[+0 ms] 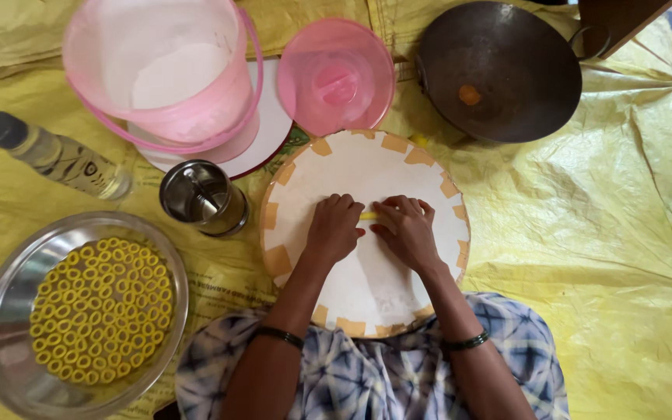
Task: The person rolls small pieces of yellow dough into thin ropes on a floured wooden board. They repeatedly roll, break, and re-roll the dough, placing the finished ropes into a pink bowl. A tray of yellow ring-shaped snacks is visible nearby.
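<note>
My left hand [334,227] and my right hand [404,229] rest side by side, palms down, on a round white board [367,295] edged with orange squares. A thin roll of yellow dough [368,215] shows between the two hands; both press on it with curled fingers. Most of the roll is hidden under the hands. A dark bangle sits on each wrist.
A steel plate [9,311] of several small yellow dough rings lies at lower left. A steel cup [200,194], a clear bottle [60,155], a pink bucket of white flour [173,70], its pink lid [336,74] and a dark wok [499,70] stand around on yellow sheeting [608,233].
</note>
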